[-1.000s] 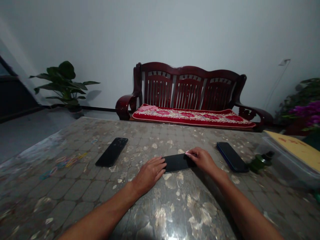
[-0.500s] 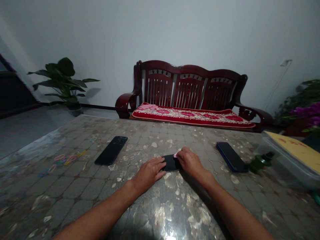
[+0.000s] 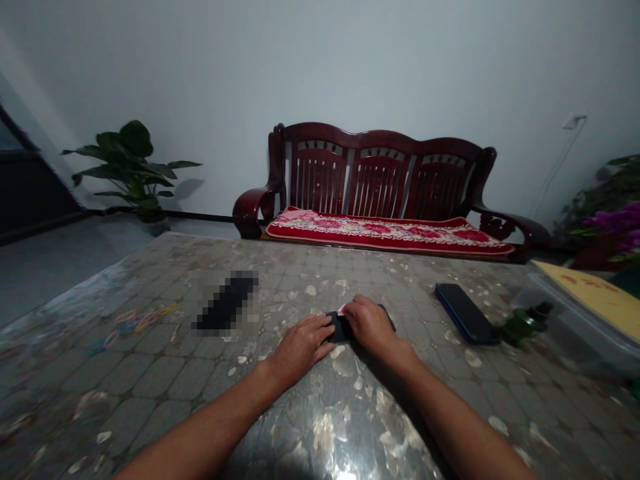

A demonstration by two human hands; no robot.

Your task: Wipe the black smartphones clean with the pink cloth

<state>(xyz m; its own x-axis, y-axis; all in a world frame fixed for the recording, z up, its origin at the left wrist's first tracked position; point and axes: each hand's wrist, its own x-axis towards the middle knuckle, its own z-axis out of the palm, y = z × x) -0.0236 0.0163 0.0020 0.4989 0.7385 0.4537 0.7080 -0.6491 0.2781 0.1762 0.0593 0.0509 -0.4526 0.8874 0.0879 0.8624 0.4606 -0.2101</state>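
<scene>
A dark phone (image 3: 341, 330) lies flat on the table in front of me, partly covered by both hands. My left hand (image 3: 304, 341) grips its left end, fingers over the near and left edges. Pinched under the fingertips of my right hand (image 3: 371, 324) is a small pink cloth (image 3: 342, 310), pressed on the phone's screen. The phone's right end shows just beyond my right hand. A second dark phone (image 3: 226, 303), pixelated, lies to the left, and a phone with a blue edge (image 3: 466, 313) lies to the right.
Coloured rubber bands (image 3: 135, 321) lie at the left of the patterned table (image 3: 185, 383). On the right stand a green bottle (image 3: 523, 325) and a clear plastic box (image 3: 575, 340) with a yellow sheet (image 3: 585, 293) on top. Behind the table is a wooden bench (image 3: 377, 177).
My right hand has slid left along the phone with the pink cloth, uncovering the phone's right end. My left hand stays on the left end. The view has shifted slightly.
</scene>
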